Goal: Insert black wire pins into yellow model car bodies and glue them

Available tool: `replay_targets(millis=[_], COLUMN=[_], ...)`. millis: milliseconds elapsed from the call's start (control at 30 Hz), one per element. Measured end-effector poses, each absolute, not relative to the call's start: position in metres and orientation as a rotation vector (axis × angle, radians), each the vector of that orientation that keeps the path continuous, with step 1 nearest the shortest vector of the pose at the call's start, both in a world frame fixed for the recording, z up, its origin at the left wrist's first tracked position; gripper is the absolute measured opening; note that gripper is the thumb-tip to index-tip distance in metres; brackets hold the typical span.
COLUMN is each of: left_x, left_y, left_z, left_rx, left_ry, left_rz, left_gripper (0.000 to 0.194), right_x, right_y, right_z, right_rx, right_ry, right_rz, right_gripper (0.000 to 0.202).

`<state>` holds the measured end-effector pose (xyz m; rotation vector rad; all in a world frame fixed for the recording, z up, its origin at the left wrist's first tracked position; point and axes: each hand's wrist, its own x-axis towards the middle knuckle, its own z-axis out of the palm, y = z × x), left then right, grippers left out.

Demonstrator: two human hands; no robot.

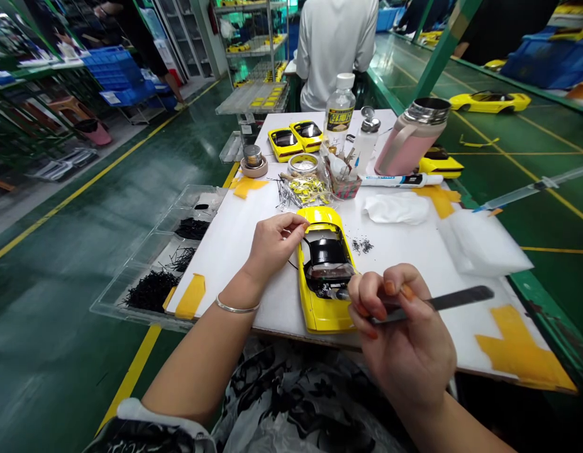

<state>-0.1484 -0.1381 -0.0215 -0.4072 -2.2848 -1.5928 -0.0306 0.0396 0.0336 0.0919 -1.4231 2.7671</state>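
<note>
A yellow model car point(319, 308) with a black interior lies on the white work board point(414, 251) in front of me. My left hand point(272, 242) rests against the car's left side, fingers pinched on what looks like a thin black wire. My right hand point(404, 340) grips metal tweezers point(442, 302), their tip touching the rear of the car's cabin.
A clear tray with several piles of black wires point(152, 289) sits left of the board. Behind the car stand a pink flask point(409, 138), a clear bottle point(339, 113), tape rolls point(253, 165), two yellow car parts point(295, 139), white cloth point(397, 207) and foam point(484, 242). A person in white point(336, 44) stands beyond.
</note>
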Motion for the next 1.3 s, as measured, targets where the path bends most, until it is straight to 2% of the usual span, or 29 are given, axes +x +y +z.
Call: replay_targets(millis=[400, 1000, 1167, 1300], left_x=[-0.148, -0.148, -0.147, -0.148], left_y=[-0.139, -0.14, -0.141, -0.141], left_z=[-0.02, -0.019, -0.019, -0.019], left_rx=[-0.371, -0.335, -0.326, -0.319], left_ry=[-2.291, -2.313, -2.318, -2.324], left_rz=[-1.574, -1.573, -1.574, -1.57], left_gripper=[0.017, 0.016, 0.017, 0.018], right_x=[-0.037, -0.043, -0.045, -0.047], right_y=[0.074, 0.079, 0.079, 0.085], right_z=[0.045, 0.041, 0.043, 0.046], right_rx=[-0.042, -0.076, 0.064, 0.289], right_ry=[-1.375, -1.424, -1.526, -1.823], right_rz=[2.677, 2.648, 2.664, 2.641], right_gripper=[0.014, 0.013, 0.016, 0.021])
